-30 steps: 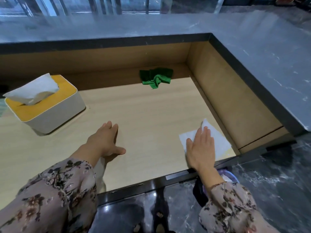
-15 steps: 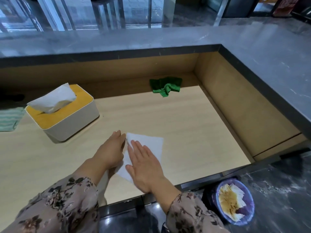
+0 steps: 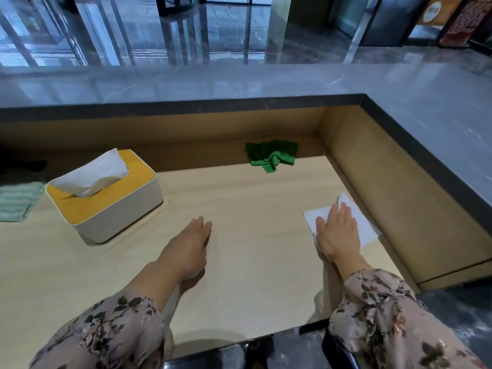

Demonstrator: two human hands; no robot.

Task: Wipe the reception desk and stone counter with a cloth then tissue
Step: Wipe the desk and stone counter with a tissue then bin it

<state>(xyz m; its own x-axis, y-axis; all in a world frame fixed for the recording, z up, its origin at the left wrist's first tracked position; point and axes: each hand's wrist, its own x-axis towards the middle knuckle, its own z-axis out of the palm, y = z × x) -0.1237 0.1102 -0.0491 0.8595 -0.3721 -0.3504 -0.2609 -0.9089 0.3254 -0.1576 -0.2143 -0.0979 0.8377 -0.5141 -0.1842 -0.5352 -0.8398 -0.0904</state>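
Observation:
A white tissue (image 3: 366, 227) lies flat on the light wooden reception desk (image 3: 253, 214) near its right wall. My right hand (image 3: 336, 233) presses on the tissue with straight fingers. My left hand (image 3: 187, 249) rests flat on the desk at the middle, fingers straight, holding nothing. A crumpled green cloth (image 3: 271, 155) lies at the back of the desk against the rear wall. The grey stone counter (image 3: 426, 102) runs along the back and the right side, above the desk.
A white tissue box (image 3: 106, 201) with a yellow lid and a tissue sticking out stands at the left. A striped pale green cloth (image 3: 16, 203) lies at the far left edge. Wooden walls rise at the back and right of the desk.
My right hand slid the tissue from the desk's right side to the middle beside my left hand, then back to the right. My left hand has stayed in place.

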